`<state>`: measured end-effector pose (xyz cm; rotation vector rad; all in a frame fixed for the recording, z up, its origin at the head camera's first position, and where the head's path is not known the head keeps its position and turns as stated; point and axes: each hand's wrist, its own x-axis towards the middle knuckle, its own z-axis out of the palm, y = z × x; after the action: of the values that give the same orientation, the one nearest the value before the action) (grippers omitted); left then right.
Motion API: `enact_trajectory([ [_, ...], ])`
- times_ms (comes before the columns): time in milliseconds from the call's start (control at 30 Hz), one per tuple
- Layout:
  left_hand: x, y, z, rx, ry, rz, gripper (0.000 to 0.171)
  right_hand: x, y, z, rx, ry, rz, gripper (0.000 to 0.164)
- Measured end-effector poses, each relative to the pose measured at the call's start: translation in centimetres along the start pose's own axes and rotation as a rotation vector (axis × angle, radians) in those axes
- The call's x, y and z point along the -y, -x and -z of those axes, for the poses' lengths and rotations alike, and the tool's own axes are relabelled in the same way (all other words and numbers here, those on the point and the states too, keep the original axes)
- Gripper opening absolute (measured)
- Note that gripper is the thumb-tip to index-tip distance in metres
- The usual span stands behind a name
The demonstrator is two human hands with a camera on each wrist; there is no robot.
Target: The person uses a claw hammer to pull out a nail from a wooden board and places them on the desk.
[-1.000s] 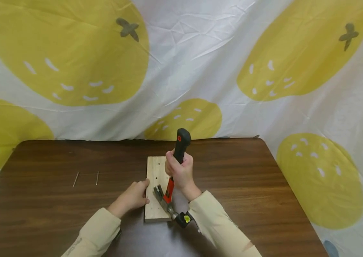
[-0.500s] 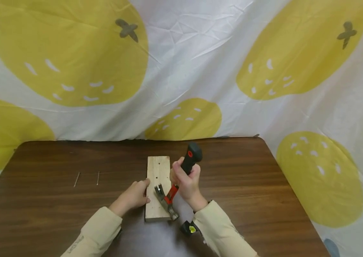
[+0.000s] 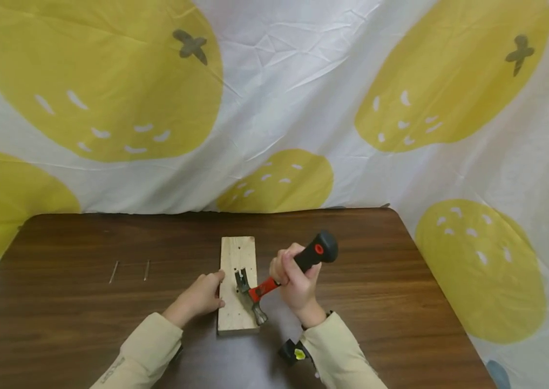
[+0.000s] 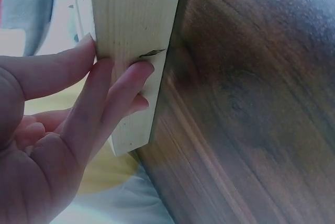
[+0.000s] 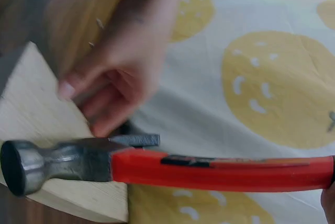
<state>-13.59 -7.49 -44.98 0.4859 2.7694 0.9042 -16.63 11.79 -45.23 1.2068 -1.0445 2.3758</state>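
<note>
A pale wooden block (image 3: pixel 238 254) with small dark holes lies lengthwise on the table. My left hand (image 3: pixel 198 296) rests at its left edge. In the left wrist view, the long fingers (image 4: pixel 123 90) press its side face and the thumb touches its top edge. My right hand (image 3: pixel 298 281) grips the black handle of a claw hammer (image 3: pixel 265 288), handle leaning right. Its metal head is over the block, claw toward the far end. A small bright spot shows between the claw's prongs; I cannot tell what it is. The right wrist view shows the hammer's red shaft (image 5: pixel 225 174).
Two nails, a left one (image 3: pixel 114 272) and a right one (image 3: pixel 146 270), lie apart on the dark wooden table (image 3: pixel 60 313), left of the block. A white curtain (image 3: pixel 279 97) with yellow fruit prints hangs behind and to the right of the table.
The hammer's handle has swung down to the right along with my right hand, and its claw has shifted slightly toward the far end. My left hand and the block stay put.
</note>
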Motion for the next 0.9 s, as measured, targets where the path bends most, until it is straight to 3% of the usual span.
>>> enact_trajectory([
  [100,0.1,0.1,0.2,0.01,0.022,0.005,0.031,3.5,-3.3,-3.5,0.015,-0.013,0.014,0.019],
  [233,0.2,0.3,0.2,0.006,0.013,0.012,0.043,6.1,-5.7,-5.8,0.021,0.006,-0.008,0.014],
  [367,-0.1,0.4,0.0,-0.158,0.034,-0.049,0.058,7.1,-6.8,-6.3,0.017,0.024,-0.034,0.016],
  [467,-0.7,0.4,-0.5,-0.308,0.103,-0.167,0.046,7.4,-7.5,-6.4,0.013,0.027,-0.054,0.017],
  [533,-1.2,0.4,-0.9,-0.367,0.152,-0.233,0.033,7.4,-7.8,-6.5,0.02,0.028,-0.059,0.017],
  [700,-1.7,0.2,-1.6,-0.478,0.23,-0.286,0.014,7.4,-8.3,-6.7,0.033,-0.005,-0.085,0.014],
  [733,-1.7,0.1,-1.7,-0.493,0.242,-0.293,0.013,5.9,-7.3,-4.5,0.032,-0.019,-0.095,0.014],
  [767,-1.7,0.1,-1.7,-0.503,0.248,-0.302,0.013,5.8,-7.3,-4.4,0.032,-0.021,-0.101,0.014],
  [833,-1.7,0.0,-1.7,-0.523,0.242,-0.323,0.013,3.5,-5.8,-1.1,0.034,-0.032,-0.1,0.016],
  [900,-1.6,-0.1,-1.4,-0.546,0.22,-0.345,0.011,3.1,-5.6,-0.5,0.031,-0.02,-0.108,0.014],
])
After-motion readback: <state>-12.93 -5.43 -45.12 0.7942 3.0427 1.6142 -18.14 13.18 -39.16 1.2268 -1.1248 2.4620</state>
